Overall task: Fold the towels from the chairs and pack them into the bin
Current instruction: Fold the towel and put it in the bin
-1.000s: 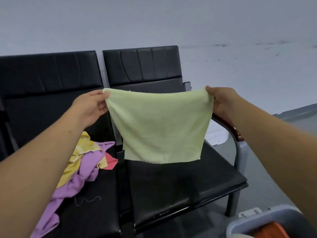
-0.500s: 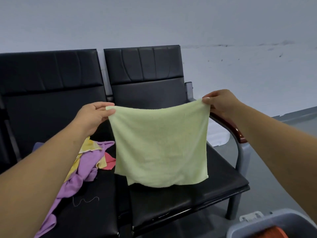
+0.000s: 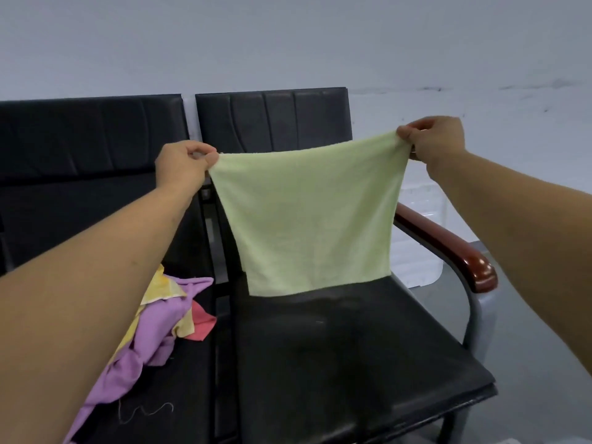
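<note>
A pale green towel (image 3: 307, 219) hangs open in front of the right chair (image 3: 352, 347), at the frame's centre. It is plain, soft-napped and narrows toward its lower edge, and its top edge is pulled nearly taut. The left hand (image 3: 182, 165) has its grip pinched on the upper corner at 9 o'clock. The right hand (image 3: 432, 139) has its grip pinched on the other corner at 2 o'clock. A heap of towels (image 3: 153, 331) in purple, yellow and red lies on the left chair (image 3: 80, 187) at 8 o'clock.

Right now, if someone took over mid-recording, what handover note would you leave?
The left hand pinches one top corner of the green towel; right hand pinches the other.
It hangs spread, unfolded, above the right chair.
Heaped on the left chair: purple towel, yellow towel, pink towel.
Bin out of view. Nothing shows folded.
Left: fold this one, then the heap, pack all.
</note>
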A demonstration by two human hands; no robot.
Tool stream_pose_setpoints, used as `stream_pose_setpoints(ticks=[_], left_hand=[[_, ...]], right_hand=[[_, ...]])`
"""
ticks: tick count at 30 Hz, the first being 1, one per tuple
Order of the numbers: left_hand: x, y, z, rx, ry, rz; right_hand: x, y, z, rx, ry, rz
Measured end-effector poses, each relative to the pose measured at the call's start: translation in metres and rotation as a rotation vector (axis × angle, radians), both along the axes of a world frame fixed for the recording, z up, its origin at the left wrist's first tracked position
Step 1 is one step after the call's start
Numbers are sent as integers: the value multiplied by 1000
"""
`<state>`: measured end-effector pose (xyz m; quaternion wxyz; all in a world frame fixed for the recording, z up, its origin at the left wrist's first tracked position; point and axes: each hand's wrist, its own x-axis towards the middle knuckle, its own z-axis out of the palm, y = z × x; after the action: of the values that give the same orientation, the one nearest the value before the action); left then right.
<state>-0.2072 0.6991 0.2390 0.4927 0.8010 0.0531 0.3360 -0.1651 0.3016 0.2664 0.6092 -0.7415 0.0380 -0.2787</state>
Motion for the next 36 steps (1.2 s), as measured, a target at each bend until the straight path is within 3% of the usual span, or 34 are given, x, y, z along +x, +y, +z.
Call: stream_pose_setpoints(ticks=[3,7,9,13,16,18,21,25,30,33,36], left_hand=[[5,-3,5,-44,-25,-16],[-10,-3,-32,-218,109,-231],[-26,1,-61,-91,210,-335],[-63,9,-129,366,451,-361],[-82,18,-174,424,564,-410],[-88,25,-195,396,580,-432],[-98,30,-204,183,658,-539],[-114,20,-201,-141,854,-749],[-129,15,-201,-124,1174,-975],[-126,13,-212,-82,1135,-902],[-111,12,-231,-19,959,-695]], right_hand=[[-5,-4,7,-21,-54,9],[-23,-11,-49,-44,51,74],[-36,-15,-92,2,121,104],[-74,-19,-181,-27,317,151],[-97,-22,-228,26,395,183],[-108,-23,-242,140,430,266],[-120,-22,-245,251,535,402],[-132,-28,-245,168,782,564],[-143,-39,-250,113,1069,767],[-137,-43,-262,133,1023,701],[-125,-38,-271,125,891,564]])
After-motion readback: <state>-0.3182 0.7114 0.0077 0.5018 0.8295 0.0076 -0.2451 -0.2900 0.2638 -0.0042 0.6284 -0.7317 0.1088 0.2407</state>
